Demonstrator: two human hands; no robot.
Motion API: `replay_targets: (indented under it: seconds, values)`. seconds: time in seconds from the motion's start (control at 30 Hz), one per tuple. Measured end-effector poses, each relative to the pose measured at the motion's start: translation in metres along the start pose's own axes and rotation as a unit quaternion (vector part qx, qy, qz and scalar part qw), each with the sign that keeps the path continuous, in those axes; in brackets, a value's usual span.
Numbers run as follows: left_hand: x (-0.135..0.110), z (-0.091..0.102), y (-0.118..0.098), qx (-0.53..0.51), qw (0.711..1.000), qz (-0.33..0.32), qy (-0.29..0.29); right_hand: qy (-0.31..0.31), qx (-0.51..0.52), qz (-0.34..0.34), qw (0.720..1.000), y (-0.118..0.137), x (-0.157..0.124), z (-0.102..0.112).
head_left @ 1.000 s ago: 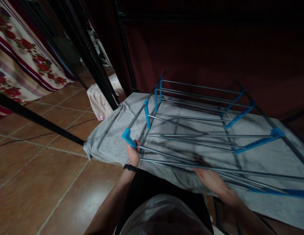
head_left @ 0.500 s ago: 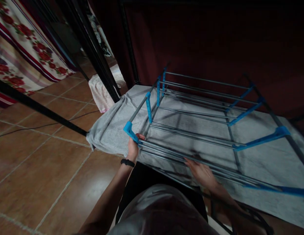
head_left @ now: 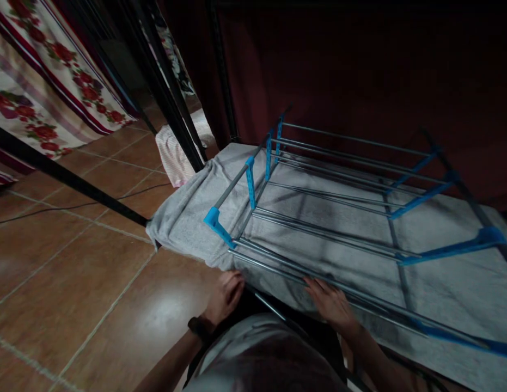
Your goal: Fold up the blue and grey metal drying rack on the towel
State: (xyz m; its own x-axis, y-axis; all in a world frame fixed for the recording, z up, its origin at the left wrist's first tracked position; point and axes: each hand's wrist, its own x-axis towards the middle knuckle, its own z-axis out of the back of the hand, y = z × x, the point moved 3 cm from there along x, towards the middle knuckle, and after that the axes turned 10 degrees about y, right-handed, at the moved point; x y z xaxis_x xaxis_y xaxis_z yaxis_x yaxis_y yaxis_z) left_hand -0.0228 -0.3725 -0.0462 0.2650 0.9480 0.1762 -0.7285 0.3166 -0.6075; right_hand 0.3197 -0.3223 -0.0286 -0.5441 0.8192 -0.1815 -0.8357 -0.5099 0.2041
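Observation:
A shoe rack [head_left: 327,239] of grey metal tubes with blue plastic brackets lies on its side on a grey cloth. Over my lap, a loose metal tube [head_left: 269,305] slants down to the right. My left hand [head_left: 225,294], with a dark band on its wrist, is closed at the tube's upper left end; the fingers partly hide that end. The blue corner bracket [head_left: 219,226] stands free above this hand. My right hand [head_left: 331,305] has its fingers over the rack's front tubes, near their middle; its thumb is hidden.
The grey cloth [head_left: 188,218] covers a low surface backed by a dark red panel [head_left: 338,71]. Black metal posts [head_left: 167,92] and a slanting bar [head_left: 69,174] stand at left. A thin cable [head_left: 73,208] crosses the tiled floor. A floral curtain [head_left: 44,81] hangs beyond.
My left hand has let go of the rack's blue corner bracket and come down toward my lap, to the loose tube's end. My right hand stays at the front tubes, slightly lower.

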Motion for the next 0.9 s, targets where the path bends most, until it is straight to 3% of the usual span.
replay_targets:
  seconds: [0.1, 0.3, 0.4, 0.67, 0.77, 0.9]
  values:
    - [0.0, -0.02, -0.021, 0.071, 0.98, -0.106, 0.151, 0.004, 0.005, -0.002, 1.0, -0.001, 0.002, 0.001]
    - [0.01, -0.033, -0.043, 0.191, 0.937, -0.153, 0.248, -0.009, 0.01, 0.028, 1.0, 0.008, 0.001, 0.009]
    - [0.004, -0.029, -0.05, 0.192, 0.93, -0.175, 0.259, -0.006, 0.004, 0.044, 0.999, 0.009, -0.002, 0.012]
    - [-0.006, 0.003, -0.046, 0.197, 0.946, -0.109, 0.234, -0.027, -0.01, 0.017, 0.999, 0.005, -0.003, 0.016]
    - [0.004, -0.006, -0.056, 0.17, 0.95, -0.135, 0.223, -0.014, -0.007, -0.016, 1.0, 0.005, 0.001, 0.021]
    - [0.031, -0.035, -0.077, 0.143, 0.939, -0.196, 0.243, 0.029, 0.004, -0.053, 0.998, 0.004, 0.007, 0.029]
